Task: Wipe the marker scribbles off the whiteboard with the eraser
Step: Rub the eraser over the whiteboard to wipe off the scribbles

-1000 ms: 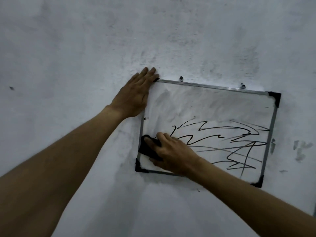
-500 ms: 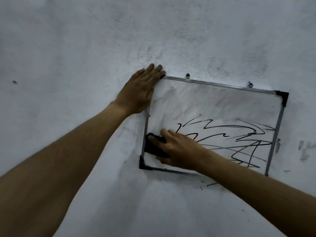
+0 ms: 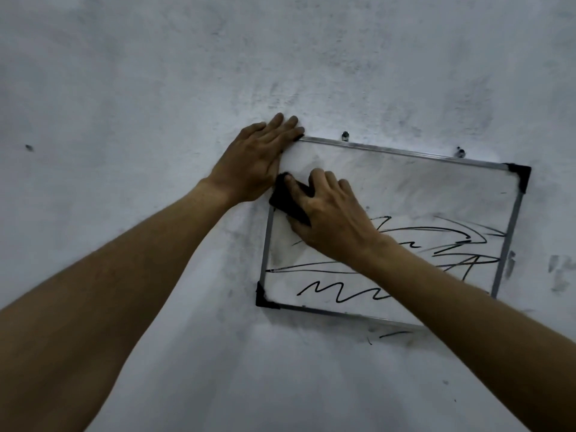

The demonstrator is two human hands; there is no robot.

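A small whiteboard (image 3: 414, 185) with a metal frame and black corner caps hangs on a grey wall. Black marker scribbles (image 3: 336, 293) cover its lower half; the upper half shows only grey smears. My right hand (image 3: 330, 219) grips a black eraser (image 3: 288, 202) and holds it against the board's left edge, about mid-height. My left hand (image 3: 254, 160) lies flat with straight fingers over the board's top left corner and the wall beside it. My right forearm hides part of the scribbles and the board's lower right corner.
Two screws (image 3: 345, 135) stick out of the wall (image 3: 156, 88) just above the board's top rail. Marker smudges (image 3: 558, 275) stain the wall to the right of the board, and a short stray line (image 3: 392, 334) runs below its bottom rail.
My right hand has carried the eraser up from the lower left corner to mid-height on the left edge, uncovering scribbles near the bottom. The left hand has stayed on the corner.
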